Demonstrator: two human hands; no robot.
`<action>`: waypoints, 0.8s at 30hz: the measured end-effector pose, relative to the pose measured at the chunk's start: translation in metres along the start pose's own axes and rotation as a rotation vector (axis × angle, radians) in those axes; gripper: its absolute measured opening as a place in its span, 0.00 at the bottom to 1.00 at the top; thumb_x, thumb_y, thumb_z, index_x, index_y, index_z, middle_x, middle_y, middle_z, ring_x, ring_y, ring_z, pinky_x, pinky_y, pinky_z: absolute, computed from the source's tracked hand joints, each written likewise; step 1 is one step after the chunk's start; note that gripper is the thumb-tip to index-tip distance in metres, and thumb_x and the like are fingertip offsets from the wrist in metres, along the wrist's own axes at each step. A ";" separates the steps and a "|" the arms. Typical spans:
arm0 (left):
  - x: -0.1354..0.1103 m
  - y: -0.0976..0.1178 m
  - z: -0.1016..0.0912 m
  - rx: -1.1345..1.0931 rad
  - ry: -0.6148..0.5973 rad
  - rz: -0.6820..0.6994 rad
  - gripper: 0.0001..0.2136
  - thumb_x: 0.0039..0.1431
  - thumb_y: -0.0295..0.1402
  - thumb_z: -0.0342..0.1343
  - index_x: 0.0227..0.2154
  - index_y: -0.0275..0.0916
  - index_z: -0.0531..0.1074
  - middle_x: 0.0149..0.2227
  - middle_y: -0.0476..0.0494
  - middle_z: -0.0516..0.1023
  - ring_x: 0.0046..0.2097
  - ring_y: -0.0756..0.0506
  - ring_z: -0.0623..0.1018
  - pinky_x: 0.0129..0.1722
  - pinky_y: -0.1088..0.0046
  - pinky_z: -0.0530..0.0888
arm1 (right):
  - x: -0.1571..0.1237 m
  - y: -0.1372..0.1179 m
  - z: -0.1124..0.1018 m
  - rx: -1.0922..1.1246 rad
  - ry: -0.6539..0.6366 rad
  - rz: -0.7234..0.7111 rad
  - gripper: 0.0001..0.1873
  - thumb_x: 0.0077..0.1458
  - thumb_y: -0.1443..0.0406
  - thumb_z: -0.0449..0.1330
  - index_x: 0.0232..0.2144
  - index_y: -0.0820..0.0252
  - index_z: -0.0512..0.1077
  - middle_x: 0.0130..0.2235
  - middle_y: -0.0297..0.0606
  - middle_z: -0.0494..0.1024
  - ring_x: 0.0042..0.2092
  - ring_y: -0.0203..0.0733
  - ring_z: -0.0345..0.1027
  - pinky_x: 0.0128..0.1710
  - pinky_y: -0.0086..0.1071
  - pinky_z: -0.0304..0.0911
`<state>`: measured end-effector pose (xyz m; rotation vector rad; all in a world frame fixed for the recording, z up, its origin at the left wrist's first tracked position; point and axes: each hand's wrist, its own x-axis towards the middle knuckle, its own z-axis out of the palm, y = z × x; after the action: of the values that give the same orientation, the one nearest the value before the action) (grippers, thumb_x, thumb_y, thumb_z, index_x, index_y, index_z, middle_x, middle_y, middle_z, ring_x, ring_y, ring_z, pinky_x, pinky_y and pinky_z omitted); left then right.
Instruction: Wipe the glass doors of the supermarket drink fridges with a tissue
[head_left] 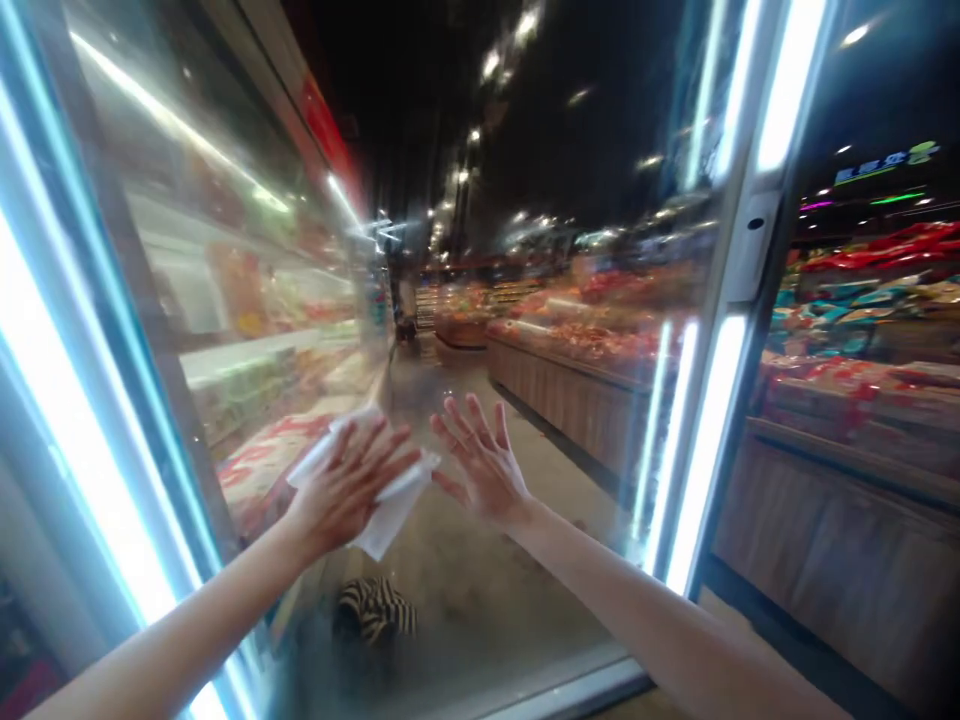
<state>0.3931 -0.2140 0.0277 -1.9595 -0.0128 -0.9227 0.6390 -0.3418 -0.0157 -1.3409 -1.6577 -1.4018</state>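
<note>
A glass door (pixel 525 600) with bright light strips along both sides fills the middle of the view. My left hand (pixel 349 475) lies over a white wipe (pixel 394 515), fingers stretched out, holding it against the glass; parts of the wipe stick out above and below the hand. Whether it is cloth or paper I cannot tell. To its right, my right hand (pixel 484 460) has its fingers spread, palm toward the glass and nothing in it. It appears to touch the pane, though motion blur softens the contact.
A door handle block (pixel 750 245) sits on the right frame. Shelves of packaged goods (pixel 277 370) show blurred at left. Wood-sided display bins (pixel 577 390) line the aisle floor (pixel 442 380). A striped item (pixel 379 605) shows low in the glass, perhaps reflected.
</note>
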 end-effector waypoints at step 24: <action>-0.055 -0.013 -0.057 0.055 0.135 -0.670 0.36 0.67 0.36 0.50 0.73 0.55 0.40 0.76 0.54 0.30 0.75 0.33 0.33 0.73 0.36 0.40 | 0.028 -0.090 -0.012 0.030 0.098 0.051 0.43 0.65 0.56 0.57 0.74 0.53 0.44 0.72 0.39 0.56 0.75 0.56 0.38 0.74 0.67 0.32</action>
<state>0.3148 -0.2308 0.0201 -1.8572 -0.6420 -1.4610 0.5443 -0.3388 -0.0198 -1.2680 -1.5643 -1.3853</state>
